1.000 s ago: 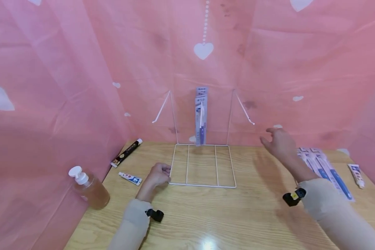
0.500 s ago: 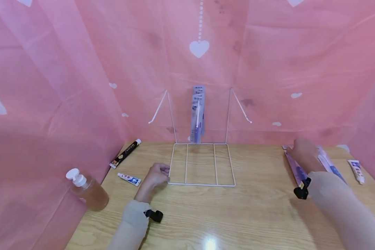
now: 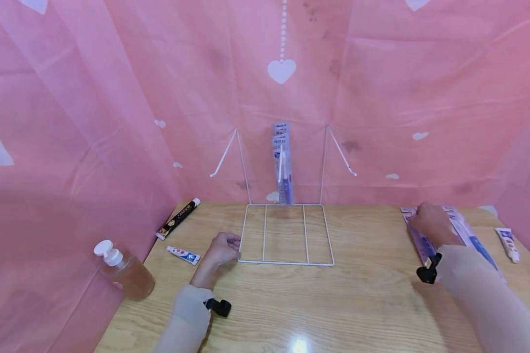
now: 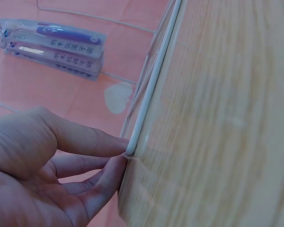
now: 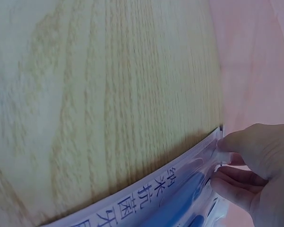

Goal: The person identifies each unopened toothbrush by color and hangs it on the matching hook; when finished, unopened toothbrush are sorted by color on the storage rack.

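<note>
Toothbrush packs [image 3: 452, 230] are seen lying flat on the wooden table [image 3: 362, 304], directly under and beside the right hand [image 3: 429, 223]. The top edge of the uppermost pack [image 5: 180, 198] is pinched by the right hand, with the thumb and fingers [image 5: 236, 187] curled round it in the right wrist view; blue print and Chinese characters can be read on its front. Just beyond this hand, toward the table's right edge, a small white toothpaste tube [image 3: 507, 243] is laid.

The front left corner of a white wire rack [image 3: 287, 235] is touched by the left hand [image 3: 221, 249]. In the left wrist view, the wire's corner [image 4: 132, 146] is met by the tips of loosely curled fingers [image 4: 104, 156], but whether the wire is truly gripped cannot be told. At the back of the rack, well away from both hands, several hanging toothbrush packs [image 3: 282, 164] are displayed upright.

To the left of the left hand, a small blue-and-white tube [image 3: 183, 255] is placed close by, a black tube [image 3: 178, 218] farther off against the pink curtain [image 3: 115, 98], and a pump bottle [image 3: 123, 272] of amber liquid at the table's near left corner.
</note>
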{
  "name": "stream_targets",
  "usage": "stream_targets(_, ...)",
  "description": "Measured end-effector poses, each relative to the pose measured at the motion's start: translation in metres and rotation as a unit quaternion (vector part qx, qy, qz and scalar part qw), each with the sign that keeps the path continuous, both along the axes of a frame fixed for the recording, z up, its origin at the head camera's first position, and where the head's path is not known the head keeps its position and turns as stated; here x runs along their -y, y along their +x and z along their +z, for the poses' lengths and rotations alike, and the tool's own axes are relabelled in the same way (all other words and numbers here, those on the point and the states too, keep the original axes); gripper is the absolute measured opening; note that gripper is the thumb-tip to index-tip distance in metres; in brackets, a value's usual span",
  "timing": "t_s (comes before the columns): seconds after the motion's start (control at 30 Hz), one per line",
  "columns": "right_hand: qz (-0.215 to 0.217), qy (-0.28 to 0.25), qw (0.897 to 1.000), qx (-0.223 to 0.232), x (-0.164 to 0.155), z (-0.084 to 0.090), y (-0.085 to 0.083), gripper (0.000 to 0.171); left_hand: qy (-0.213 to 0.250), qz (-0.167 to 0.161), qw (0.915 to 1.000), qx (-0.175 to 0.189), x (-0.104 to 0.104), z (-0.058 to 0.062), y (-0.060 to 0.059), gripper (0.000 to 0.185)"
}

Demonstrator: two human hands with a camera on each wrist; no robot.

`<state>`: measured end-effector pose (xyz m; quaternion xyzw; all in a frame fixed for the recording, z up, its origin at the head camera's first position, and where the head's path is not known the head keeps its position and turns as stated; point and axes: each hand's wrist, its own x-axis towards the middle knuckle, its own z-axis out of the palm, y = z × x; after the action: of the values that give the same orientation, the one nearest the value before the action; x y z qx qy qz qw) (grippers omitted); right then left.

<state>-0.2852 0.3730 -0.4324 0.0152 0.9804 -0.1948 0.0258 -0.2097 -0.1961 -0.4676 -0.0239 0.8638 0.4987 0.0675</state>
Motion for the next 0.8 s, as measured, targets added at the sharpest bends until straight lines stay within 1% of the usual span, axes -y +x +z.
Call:
stream_targets(0.1, -0.003, 0.014, 1.0, -0.006, 0.001, 0.003, 0.001, 0.016, 0.0, -0.005, 1.0, -0.006, -0.001, 0.0, -0.001, 0.053)
stream_targets(0.27, 0.002, 0.013, 1.0, -0.018, 0.004, 0.008, 0.004, 0.021, 0.0, -0.009, 0.9998, -0.016, -0.003, 0.001, -0.001, 0.052)
stream_targets(0.33, 0.004, 0.008, 1.0, -0.026, 0.007, 0.011, 0.005, 0.023, -0.002, -0.012, 0.9997, -0.02, -0.003, 0.002, -0.001, 0.052)
stream_targets(0.4, 0.005, 0.006, 0.999, -0.047, 0.01, 0.016, 0.006, 0.023, -0.003, -0.014, 0.9996, -0.025, -0.003, 0.003, -0.001, 0.051)
stream_targets(0.47, 0.005, 0.004, 0.998, -0.067, 0.015, 0.024, 0.007, 0.022, -0.002, -0.014, 0.9995, -0.027, -0.003, 0.004, -0.001, 0.051)
stream_targets(0.57, 0.007, 0.007, 0.995, -0.101, 0.025, 0.038, 0.011, 0.02, 0.003, -0.011, 0.9997, -0.022, -0.003, 0.003, 0.0, 0.053)
stream_targets(0.73, 0.006, -0.008, 0.987, -0.158, 0.049, 0.064, 0.027, 0.036, 0.014, -0.011, 0.9996, -0.023, -0.003, 0.002, 0.001, 0.054)
stream_targets(0.8, 0.003, -0.019, 0.981, -0.191, 0.062, 0.076, 0.036, 0.036, 0.015, -0.012, 0.9995, -0.025, -0.002, 0.002, 0.002, 0.054)
